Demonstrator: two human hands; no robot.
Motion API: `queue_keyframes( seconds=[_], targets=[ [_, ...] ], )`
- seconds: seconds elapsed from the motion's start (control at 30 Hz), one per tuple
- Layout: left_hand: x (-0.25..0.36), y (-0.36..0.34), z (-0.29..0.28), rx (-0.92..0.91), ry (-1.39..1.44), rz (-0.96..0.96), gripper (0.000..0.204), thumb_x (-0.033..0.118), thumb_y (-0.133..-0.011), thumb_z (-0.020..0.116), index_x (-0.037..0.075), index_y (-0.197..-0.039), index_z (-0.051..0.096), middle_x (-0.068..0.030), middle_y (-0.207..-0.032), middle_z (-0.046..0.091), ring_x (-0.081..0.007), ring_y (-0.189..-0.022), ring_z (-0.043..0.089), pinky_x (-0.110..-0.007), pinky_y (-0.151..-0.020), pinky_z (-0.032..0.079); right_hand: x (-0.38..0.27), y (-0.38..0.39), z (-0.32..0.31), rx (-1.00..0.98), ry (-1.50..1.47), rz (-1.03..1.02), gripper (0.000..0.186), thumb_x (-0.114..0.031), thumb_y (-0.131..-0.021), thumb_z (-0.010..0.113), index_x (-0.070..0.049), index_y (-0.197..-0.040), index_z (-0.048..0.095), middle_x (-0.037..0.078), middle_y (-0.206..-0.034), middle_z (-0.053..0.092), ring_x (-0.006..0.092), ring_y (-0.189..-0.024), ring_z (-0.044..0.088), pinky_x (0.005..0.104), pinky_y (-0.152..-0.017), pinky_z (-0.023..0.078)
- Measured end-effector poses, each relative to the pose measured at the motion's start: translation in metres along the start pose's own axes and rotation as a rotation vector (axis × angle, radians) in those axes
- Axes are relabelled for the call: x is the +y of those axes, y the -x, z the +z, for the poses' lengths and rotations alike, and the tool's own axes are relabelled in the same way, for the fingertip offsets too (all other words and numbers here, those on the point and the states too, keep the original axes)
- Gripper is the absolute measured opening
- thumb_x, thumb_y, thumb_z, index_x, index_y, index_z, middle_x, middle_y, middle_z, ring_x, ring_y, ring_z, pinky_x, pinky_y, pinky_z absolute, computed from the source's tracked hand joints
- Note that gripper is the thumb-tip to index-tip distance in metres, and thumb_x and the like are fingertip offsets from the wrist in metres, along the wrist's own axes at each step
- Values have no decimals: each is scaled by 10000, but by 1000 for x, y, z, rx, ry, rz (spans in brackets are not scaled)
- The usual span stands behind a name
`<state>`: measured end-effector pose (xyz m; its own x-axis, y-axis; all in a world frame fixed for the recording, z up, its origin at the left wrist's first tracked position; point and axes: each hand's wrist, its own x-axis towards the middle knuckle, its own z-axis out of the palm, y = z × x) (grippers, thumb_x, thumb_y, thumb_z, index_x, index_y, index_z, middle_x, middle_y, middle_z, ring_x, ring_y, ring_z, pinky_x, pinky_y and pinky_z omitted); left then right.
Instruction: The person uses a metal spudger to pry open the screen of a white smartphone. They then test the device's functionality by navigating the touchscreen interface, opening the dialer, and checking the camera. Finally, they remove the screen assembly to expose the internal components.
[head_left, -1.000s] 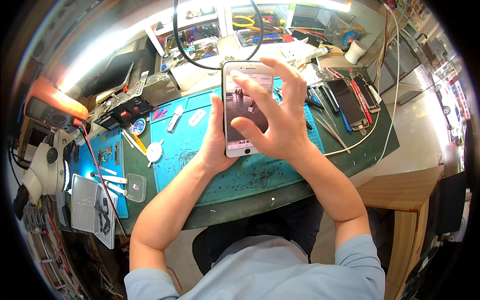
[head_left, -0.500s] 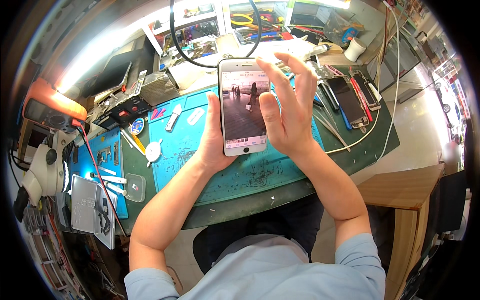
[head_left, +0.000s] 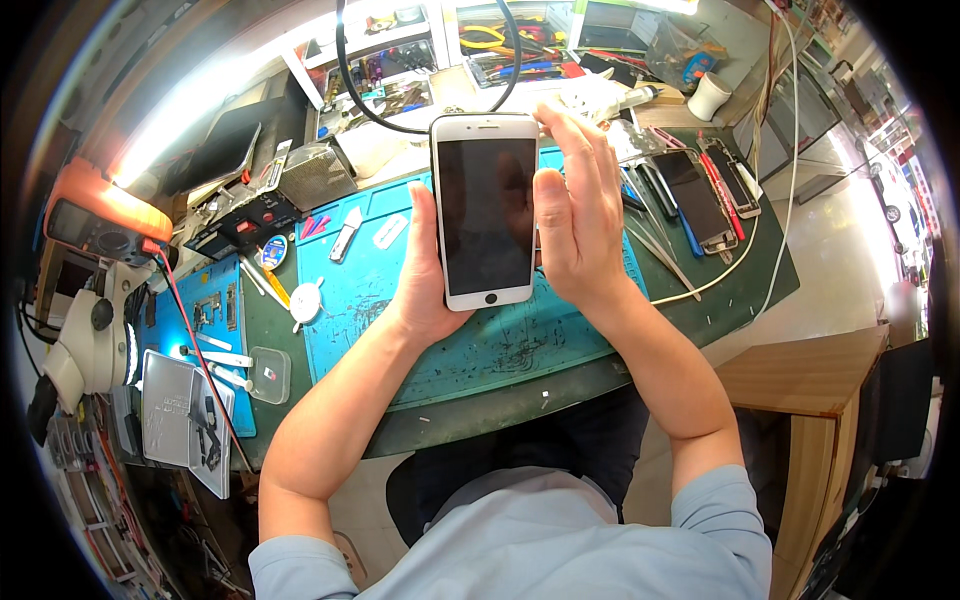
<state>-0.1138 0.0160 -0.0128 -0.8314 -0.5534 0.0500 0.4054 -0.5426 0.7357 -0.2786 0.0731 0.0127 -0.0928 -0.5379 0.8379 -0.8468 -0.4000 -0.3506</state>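
A white-fronted smartphone (head_left: 488,220) stands upright in front of me, its screen dark and its home button at the bottom. My left hand (head_left: 425,285) is closed around its left side and lower corner, the thumb along the left edge and the other fingers hidden behind. My right hand (head_left: 580,215) is at the right edge, its thumb against the side and its fingertips reaching the top right corner. Below the phone lies a blue work mat (head_left: 470,370) with dark stains. On the mat to the left are a utility blade tool (head_left: 346,235) and a small white plate (head_left: 391,231).
An orange multimeter (head_left: 100,225), a power supply box (head_left: 245,222) and an open metal case (head_left: 170,410) stand at the left. Tweezers (head_left: 665,262), screwdrivers and an opened phone (head_left: 690,200) lie at the right. A black cable loop (head_left: 345,70) hangs at the back, before tool-filled shelves.
The phone's screen has gone from a lit photo to dark. My right hand has drawn its spread fingers together and come against the phone's right edge.
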Motion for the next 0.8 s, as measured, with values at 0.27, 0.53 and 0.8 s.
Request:
queue_keyframes(
  seconds=[0.27,0.53,0.8],
  targets=[
    [4,-1,3,-61,-90,47,995,850,-950,300,72,-1564,391,-192,-1437,574,-305,-1183,664,-471,-1043,546,6,6,1,-33,-235,189,459,-222,-1092,386,72,-1400,558,204,-1276,647,267,-1153,627,393,-1013,479],
    [2,1,-2,-89,-17,51,1004,853,-947,302,72,-1572,380,-200,-1432,575,-309,-1171,672,-471,-1029,557,1,3,3,-26,-268,228,449,-184,-1079,375,87,-1367,588,197,-1241,663,261,-1124,635,373,-1010,471],
    [-11,-1,-19,-173,490,-10,978,828,-976,237,87,-1606,338,-187,-1474,555,-337,-1231,637,-488,-1071,517,6,7,1,-12,-211,148,429,-233,-1069,438,71,-1326,597,215,-1216,654,345,-1085,632,432,-992,481]
  ],
)
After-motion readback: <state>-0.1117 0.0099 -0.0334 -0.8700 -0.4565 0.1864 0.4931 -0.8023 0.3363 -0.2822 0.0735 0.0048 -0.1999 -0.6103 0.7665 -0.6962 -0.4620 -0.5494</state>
